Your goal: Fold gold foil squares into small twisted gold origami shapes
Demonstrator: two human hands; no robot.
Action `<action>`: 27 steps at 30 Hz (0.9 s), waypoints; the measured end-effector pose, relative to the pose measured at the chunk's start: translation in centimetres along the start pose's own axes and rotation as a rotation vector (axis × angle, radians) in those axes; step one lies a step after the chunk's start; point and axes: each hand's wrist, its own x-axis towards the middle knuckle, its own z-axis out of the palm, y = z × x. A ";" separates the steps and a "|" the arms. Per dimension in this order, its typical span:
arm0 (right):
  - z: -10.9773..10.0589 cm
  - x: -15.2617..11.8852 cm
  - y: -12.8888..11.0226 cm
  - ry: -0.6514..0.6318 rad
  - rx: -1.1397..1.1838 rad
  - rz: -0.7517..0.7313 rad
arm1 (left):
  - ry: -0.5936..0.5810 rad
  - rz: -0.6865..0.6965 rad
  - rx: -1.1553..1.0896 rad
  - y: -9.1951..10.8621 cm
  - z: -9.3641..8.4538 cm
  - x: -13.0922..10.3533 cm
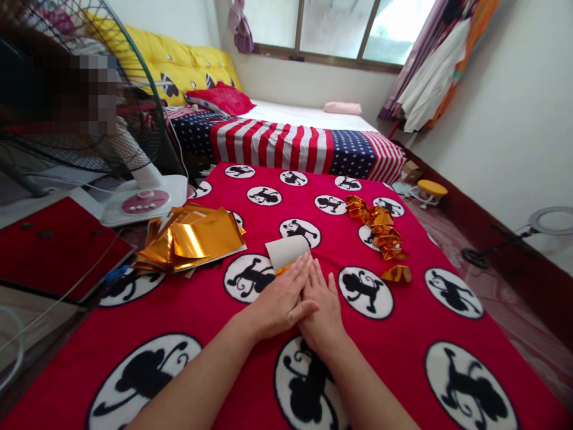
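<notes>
A sheet of foil paper (286, 251), pale grey side up with a strip of gold at its lower edge, lies on the red cloth with black figures in white circles (313, 185). My left hand (282, 298) rests flat at the sheet's near edge, fingers stretched forward. Against it, partly underneath, lies my right hand (321, 307), its fingers also extended. The fingertips cover part of the sheet. To the left is a loose pile of gold foil sheets (208, 233). On the right, several folded gold foil pieces (385, 233) form an uneven row.
A fan (138, 173) stands at the left, near a dark red panel (58, 245). Behind the cloth is a bed (286, 143) with a flag-patterned cover. A yellow stool (432, 187) and a ring-shaped stand (553, 220) are on the right.
</notes>
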 end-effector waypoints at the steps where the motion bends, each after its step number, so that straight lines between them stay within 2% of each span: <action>1: 0.0 0.1 0.0 0.000 -0.007 0.008 | -0.018 -0.032 0.033 -0.1 0.1 -0.1; 6: 0.1 0.2 0.0 -0.003 -0.022 0.042 | -0.073 -0.194 0.241 -1.4 -0.6 -1.0; 11: 0.3 0.0 0.0 0.028 -0.003 0.027 | -0.051 -0.307 0.381 -2.3 -1.1 -1.1; 17: 0.7 0.4 0.3 0.063 0.032 0.023 | 0.038 -0.285 0.390 -2.8 -0.8 -1.0; 22: 0.6 1.0 0.8 0.084 0.074 0.024 | 0.160 -0.226 0.284 -3.5 -1.2 -1.2; 27: 0.8 1.2 1.1 0.154 0.138 0.006 | 0.247 -0.207 0.203 -3.4 -1.3 -1.2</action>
